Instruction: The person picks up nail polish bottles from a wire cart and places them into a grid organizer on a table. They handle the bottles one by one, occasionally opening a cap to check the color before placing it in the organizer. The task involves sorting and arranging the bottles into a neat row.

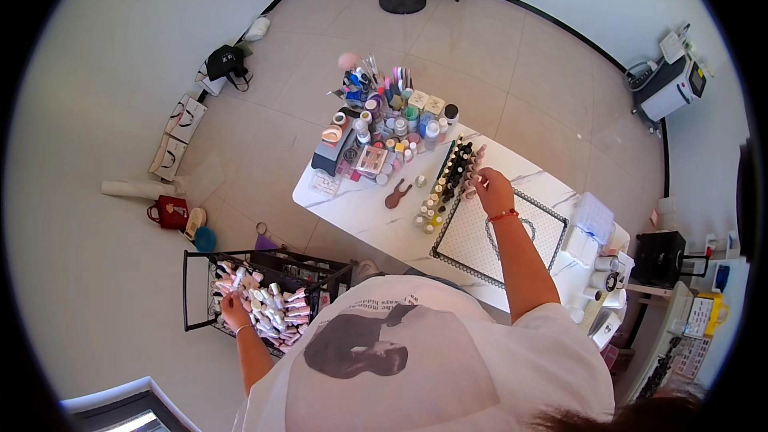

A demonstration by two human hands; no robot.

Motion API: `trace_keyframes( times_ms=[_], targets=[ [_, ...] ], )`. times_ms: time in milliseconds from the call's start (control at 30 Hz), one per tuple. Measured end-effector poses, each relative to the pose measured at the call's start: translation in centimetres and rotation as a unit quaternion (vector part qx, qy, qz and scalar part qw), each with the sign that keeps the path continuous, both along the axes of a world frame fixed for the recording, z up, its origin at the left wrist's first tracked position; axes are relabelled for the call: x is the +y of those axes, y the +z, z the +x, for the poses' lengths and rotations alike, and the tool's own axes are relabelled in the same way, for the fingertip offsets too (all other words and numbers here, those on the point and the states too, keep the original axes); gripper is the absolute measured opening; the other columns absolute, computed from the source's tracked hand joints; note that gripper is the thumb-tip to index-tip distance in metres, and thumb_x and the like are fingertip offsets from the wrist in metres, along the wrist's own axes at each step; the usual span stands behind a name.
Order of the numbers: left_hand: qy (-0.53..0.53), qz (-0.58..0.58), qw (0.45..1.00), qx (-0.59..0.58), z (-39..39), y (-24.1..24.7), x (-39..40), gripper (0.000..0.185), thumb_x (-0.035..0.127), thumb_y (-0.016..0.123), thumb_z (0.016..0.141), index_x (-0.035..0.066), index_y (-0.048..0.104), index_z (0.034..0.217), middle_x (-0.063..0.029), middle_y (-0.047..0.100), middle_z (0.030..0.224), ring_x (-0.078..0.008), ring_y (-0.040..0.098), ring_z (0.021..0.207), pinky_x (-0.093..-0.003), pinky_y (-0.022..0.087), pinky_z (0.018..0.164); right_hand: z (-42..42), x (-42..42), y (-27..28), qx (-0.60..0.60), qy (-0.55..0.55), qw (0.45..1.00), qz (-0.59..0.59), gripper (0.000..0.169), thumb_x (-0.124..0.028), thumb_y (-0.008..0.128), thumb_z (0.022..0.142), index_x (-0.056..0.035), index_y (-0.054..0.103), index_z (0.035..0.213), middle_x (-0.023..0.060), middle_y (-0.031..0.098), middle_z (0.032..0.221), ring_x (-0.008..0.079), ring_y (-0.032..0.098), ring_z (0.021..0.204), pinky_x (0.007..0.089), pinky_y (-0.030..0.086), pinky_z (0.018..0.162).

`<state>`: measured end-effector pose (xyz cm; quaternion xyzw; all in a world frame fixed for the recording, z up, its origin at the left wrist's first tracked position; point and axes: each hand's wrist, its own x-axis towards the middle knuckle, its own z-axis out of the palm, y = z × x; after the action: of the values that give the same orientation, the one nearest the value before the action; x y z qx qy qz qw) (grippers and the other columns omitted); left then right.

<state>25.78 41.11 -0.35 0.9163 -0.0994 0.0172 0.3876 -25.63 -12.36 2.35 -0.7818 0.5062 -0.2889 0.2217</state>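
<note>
My right hand (495,193) reaches over the white marble-patterned table, its fingertips at the near end of a row of pink nail polish bottles (475,163). Whether it grips one is hidden by the fingers. Beside that row stand dark bottles (457,169) and a line of clear bottles with pale caps (435,193). My left hand (235,310) is over a black metal cart (197,291), among many pink and white nail polish bottles (270,306) piled on its top. Its fingers point into the pile, and I cannot tell if they hold a bottle.
A lace-edged dotted mat (462,240) lies below my right forearm. A brown forked object (397,194) rests on the tabletop (342,216). Jars and brushes crowd around a nail lamp (333,147). Clear plastic boxes (591,216) and white rolls (605,264) occupy the right end.
</note>
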Motion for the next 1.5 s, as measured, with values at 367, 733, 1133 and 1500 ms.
trace_keyframes(
  times_ms=[367, 733, 1133, 1500],
  targets=[
    [0.01, 0.003, 1.0, 0.016, -0.4, -0.6, 1.3, 0.02, 0.017, 0.065, 0.091, -0.001, 0.066, 0.098, -0.0086, 0.067, 0.09, -0.0164, 0.063, 0.081, -0.0298, 0.052, 0.075, 0.1, -1.3, -0.2, 0.117, 0.058, 0.991, 0.018, 0.01, -0.013, 0.064, 0.085, -0.0072, 0.064, 0.093, 0.0147, 0.067, 0.084, 0.0347, 0.064, 0.08, 0.0437, 0.05, 0.071],
    [0.023, 0.017, 1.0, 0.005, -1.1, -1.5, 3.3, 0.021, 0.019, 0.065, 0.091, -0.001, 0.067, 0.097, -0.007, 0.068, 0.085, -0.0134, 0.062, 0.074, -0.0274, 0.051, 0.066, 0.4, -1.3, -0.1, 0.12, 0.051, 0.991, 0.032, 0.013, -0.015, 0.066, 0.084, -0.0073, 0.065, 0.094, 0.015, 0.067, 0.084, 0.0351, 0.065, 0.081, 0.0442, 0.05, 0.071],
    [0.027, 0.035, 0.999, 0.02, -0.7, -2.8, 4.6, 0.022, 0.02, 0.066, 0.09, 0.0, 0.067, 0.099, -0.0073, 0.067, 0.087, -0.0152, 0.062, 0.077, -0.0298, 0.051, 0.07, 1.0, -1.2, 0.5, 0.124, 0.047, 0.99, 0.04, 0.011, -0.014, 0.065, 0.083, -0.007, 0.063, 0.091, 0.0158, 0.067, 0.083, 0.0358, 0.064, 0.08, 0.0452, 0.05, 0.071],
    [0.026, 0.041, 0.999, -0.002, -0.7, -2.0, 4.5, 0.021, 0.018, 0.066, 0.09, 0.0, 0.068, 0.1, -0.009, 0.069, 0.088, -0.0167, 0.064, 0.077, -0.0304, 0.052, 0.07, 1.0, -1.4, 0.2, 0.139, 0.042, 0.988, 0.043, 0.008, -0.015, 0.061, 0.086, -0.0079, 0.061, 0.088, 0.0169, 0.066, 0.08, 0.0373, 0.063, 0.078, 0.0468, 0.049, 0.068]
  ],
)
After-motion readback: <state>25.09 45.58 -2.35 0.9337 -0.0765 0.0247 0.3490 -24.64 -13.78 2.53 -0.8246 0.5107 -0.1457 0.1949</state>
